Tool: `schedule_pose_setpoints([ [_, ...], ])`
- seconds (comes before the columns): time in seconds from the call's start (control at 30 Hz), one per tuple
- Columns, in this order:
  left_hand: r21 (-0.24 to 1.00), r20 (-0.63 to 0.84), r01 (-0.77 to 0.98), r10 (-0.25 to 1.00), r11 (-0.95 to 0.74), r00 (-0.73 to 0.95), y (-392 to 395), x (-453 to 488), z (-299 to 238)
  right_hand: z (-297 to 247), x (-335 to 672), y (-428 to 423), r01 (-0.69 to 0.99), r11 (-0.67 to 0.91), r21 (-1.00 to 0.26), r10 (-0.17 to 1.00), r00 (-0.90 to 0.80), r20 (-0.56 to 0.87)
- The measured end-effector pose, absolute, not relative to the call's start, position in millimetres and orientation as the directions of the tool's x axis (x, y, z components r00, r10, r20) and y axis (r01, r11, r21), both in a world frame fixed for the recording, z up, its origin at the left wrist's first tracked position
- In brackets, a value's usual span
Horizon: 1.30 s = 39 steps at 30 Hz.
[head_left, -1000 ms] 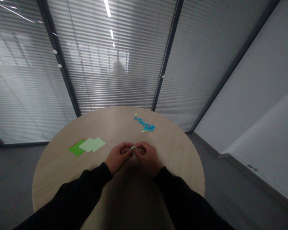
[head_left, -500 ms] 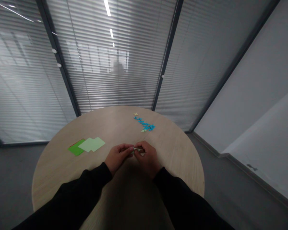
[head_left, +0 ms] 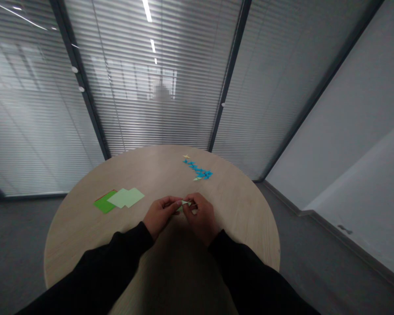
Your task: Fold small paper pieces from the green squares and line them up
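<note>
Between my two hands, near the middle of the round table, is a small folded piece of pale green paper [head_left: 184, 203]. My left hand [head_left: 161, 213] pinches its left side between thumb and fingers. From the other side my right hand [head_left: 202, 213] is closed on it, thumb and fingertips together. Most of the paper is hidden by my fingers, so its full shape cannot be made out.
Pale green square sheets [head_left: 134, 197] overlap a brighter green sheet [head_left: 105, 202] at the left of the wooden table [head_left: 82, 236]. Beyond my right hand lie several blue folded paper pieces [head_left: 200, 172], a yellow one [head_left: 186, 156] and a pale green one [head_left: 197, 178]. Blinds stand behind.
The pale green paper has turned slightly between my fingers, and more of its surface shows. Both hands stay in nearly the same place.
</note>
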State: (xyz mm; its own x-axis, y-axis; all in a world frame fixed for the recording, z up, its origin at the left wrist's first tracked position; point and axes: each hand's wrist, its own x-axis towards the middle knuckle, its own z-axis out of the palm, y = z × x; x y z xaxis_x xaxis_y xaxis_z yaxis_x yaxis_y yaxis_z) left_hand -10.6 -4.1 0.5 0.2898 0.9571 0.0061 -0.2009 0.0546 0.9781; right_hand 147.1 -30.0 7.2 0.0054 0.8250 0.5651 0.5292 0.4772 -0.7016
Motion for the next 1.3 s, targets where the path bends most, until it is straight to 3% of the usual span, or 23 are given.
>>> schedule_pose_setpoints([
  [0.3,0.979,-0.003,-0.197,0.974,0.048,0.225,-7,-8,4,8,143,-29,0.498,0.475,-0.726,0.837,0.000,0.547],
  [0.6,0.989,0.137,0.030,0.981,-0.142,0.137,-7,-10,11,4,146,-26,0.399,0.490,-0.775,0.838,0.029,0.544],
  [0.77,0.993,0.110,0.015,0.980,-0.114,0.165,-5,-11,7,-2,152,-20,0.300,0.447,-0.843,0.880,0.021,0.474],
  [1.03,0.997,0.066,-0.058,0.968,-0.053,0.241,-1,-9,-2,-2,151,-20,0.339,0.415,-0.844,0.887,0.057,0.459],
  [1.3,0.993,0.111,-0.054,0.976,-0.102,0.188,-2,-11,0,-1,150,-22,0.384,0.404,-0.830,0.882,0.079,0.465],
])
